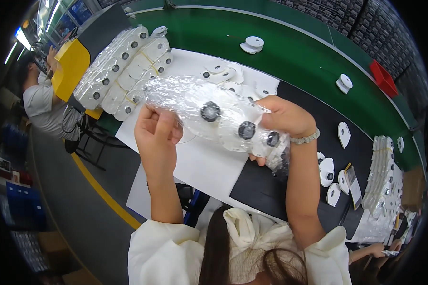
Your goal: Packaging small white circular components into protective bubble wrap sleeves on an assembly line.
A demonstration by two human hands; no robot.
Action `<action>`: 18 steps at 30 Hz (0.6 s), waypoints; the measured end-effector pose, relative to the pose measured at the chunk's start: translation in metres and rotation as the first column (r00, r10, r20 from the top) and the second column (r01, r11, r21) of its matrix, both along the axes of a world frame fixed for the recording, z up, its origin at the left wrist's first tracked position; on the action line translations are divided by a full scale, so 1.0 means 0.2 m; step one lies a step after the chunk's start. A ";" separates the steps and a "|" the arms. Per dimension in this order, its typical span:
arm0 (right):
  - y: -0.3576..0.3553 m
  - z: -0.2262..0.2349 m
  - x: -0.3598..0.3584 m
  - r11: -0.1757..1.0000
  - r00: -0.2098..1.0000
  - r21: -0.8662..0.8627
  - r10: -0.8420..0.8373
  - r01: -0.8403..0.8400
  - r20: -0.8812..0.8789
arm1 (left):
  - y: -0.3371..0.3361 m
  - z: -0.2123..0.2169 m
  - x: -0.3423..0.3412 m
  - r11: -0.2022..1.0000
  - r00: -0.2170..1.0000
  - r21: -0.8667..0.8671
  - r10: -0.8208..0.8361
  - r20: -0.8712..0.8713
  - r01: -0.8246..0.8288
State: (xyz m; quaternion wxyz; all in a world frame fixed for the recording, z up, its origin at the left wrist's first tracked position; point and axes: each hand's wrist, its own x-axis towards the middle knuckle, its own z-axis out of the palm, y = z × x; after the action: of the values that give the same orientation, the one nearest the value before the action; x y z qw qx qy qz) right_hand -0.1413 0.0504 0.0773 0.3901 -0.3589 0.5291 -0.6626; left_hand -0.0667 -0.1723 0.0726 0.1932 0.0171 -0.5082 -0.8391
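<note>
A clear plastic bag (188,97) stretches between my hands above the table. Inside it sits a row of white rounded plastic parts with black round centres (228,128). My left hand (158,128) is closed on the loose, crinkled end of the bag, its fingertips curled into the film. Round the filled end wraps my right hand (290,118), thumb on top and some fingertips showing below. Behind the bag, loose white parts (223,73) of the same kind lie on a white sheet (202,166).
Bagged rows of white parts (114,71) are stacked at the far left, with another stack (380,175) at the right. Loose parts (326,171) lie on the black mat (266,190). White spools (254,42) rest on the green conveyor belt (199,28). A red bin (383,78) stands beyond.
</note>
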 end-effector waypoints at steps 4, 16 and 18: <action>0.02 0.01 0.01 0.992 0.992 -0.093 0.089 -0.081 0.091 | 0.03 0.04 0.04 0.966 0.976 -0.183 0.159 -0.145 -0.185; -0.01 -0.06 -0.01 0.967 0.978 -0.221 0.161 -0.129 0.133 | -0.06 0.13 0.10 0.017 0.568 -0.570 0.113 -0.815 -0.821; 0.01 -0.09 -0.02 0.898 0.972 -0.425 0.188 -0.111 0.144 | -0.06 0.17 0.13 -0.128 0.552 -0.553 0.045 -0.832 -0.823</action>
State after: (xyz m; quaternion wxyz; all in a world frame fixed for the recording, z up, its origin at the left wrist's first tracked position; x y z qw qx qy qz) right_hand -0.1444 0.0529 0.0584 0.4017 -0.4112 0.3097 -0.7574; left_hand -0.0401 -0.1844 0.1075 0.5851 -0.1786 -0.7852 -0.0961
